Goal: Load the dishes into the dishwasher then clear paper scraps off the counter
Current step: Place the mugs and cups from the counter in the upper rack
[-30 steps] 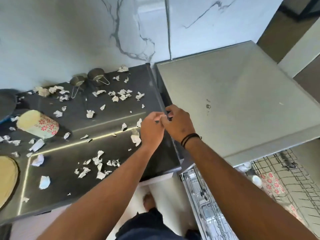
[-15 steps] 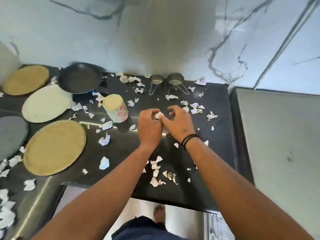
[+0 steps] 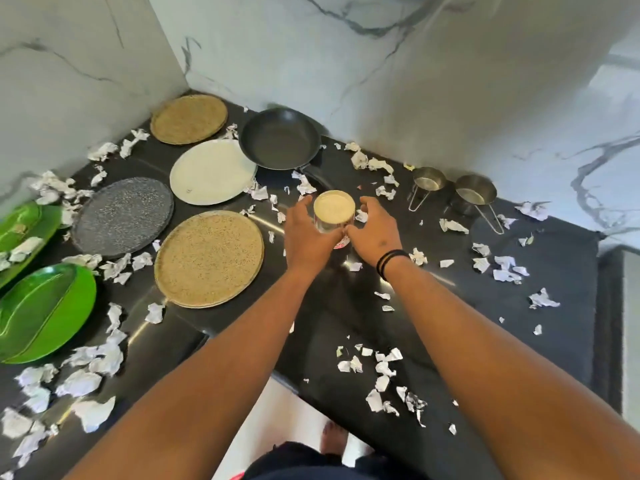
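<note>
An upturned cup [image 3: 334,210] with a cream base and a red flower pattern stands on the black counter [image 3: 322,317]. My left hand [image 3: 308,233] grips its left side. My right hand [image 3: 374,231] curves round its right side, thumb at the cup, fingers a little apart from it. Left of the cup lie a large tan plate [image 3: 207,258], a white plate [image 3: 213,172], a grey plate [image 3: 123,216] and a second tan plate [image 3: 188,119]. A dark frying pan [image 3: 280,138] sits behind. Crumpled paper scraps [image 3: 382,370] litter the counter.
Two green dishes [image 3: 45,313] lie at the far left among scraps. Two steel measuring cups [image 3: 474,196] stand at the back right near the marble wall [image 3: 381,81]. The counter ends at the right by a grey surface [image 3: 632,323].
The view swung left from the grey surface to the counter corner. Both hands, which pinched a scrap between them, moved forward and now flank the upturned cup.
</note>
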Available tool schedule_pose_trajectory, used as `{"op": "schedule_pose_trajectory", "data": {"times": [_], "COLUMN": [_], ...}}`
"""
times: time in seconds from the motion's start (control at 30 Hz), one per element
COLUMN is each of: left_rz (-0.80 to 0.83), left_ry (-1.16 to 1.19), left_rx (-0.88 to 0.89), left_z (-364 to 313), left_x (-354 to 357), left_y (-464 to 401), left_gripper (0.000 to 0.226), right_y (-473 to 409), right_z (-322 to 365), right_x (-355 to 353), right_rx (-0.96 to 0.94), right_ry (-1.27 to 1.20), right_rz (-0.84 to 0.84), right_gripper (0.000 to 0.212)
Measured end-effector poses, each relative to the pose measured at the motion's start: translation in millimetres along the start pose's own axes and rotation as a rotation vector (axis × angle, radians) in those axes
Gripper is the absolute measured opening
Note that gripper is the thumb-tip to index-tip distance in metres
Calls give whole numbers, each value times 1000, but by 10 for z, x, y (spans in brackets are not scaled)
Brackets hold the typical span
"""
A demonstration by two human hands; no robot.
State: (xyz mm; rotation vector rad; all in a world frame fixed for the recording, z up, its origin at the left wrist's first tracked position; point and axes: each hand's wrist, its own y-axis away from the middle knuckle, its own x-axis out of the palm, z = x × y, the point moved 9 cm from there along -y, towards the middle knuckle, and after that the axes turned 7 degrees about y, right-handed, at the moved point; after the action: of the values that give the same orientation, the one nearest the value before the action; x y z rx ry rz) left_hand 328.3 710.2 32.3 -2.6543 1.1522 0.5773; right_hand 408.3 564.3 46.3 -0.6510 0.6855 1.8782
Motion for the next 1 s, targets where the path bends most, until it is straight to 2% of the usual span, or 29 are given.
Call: {"op": "schedule_pose_trajectory", "data": {"times": [0.1, 0.17, 0.23, 0.37, 0.5, 0.7, 0.87, 1.0], "left_rz": [56, 78, 90, 101, 127, 134, 165, 202], "left_ry": [55, 83, 90, 87, 65, 168, 277, 337], "left_rx": [-8, 3, -3, -54, -76, -52, 2, 48], "left_z": [36, 37, 49, 90, 100, -36, -258, -506], "left_x": [72, 114, 149, 173, 188, 260, 414, 624], "left_y": [-60, -80, -94, -147, -202, -54, 76, 252], "left_gripper": [83, 73, 76, 79, 79, 78, 81, 84], "right_y": [-60, -56, -61, -94, -107, 28, 293, 553], "right_z": [-40, -43, -62, -81, -116, -215, -218, -288], "right_x": [83, 107, 130, 163, 121, -71, -408, -636], "right_rx": [29, 21, 18, 6, -19, -36, -66, -80], "right_ry": [-10, -13, -13, 18, 36, -9, -138, -209], "right_rz": [23, 27, 47, 94, 112, 34, -133, -252], "right_gripper": [59, 45, 37, 39, 31, 49, 55, 69]}}
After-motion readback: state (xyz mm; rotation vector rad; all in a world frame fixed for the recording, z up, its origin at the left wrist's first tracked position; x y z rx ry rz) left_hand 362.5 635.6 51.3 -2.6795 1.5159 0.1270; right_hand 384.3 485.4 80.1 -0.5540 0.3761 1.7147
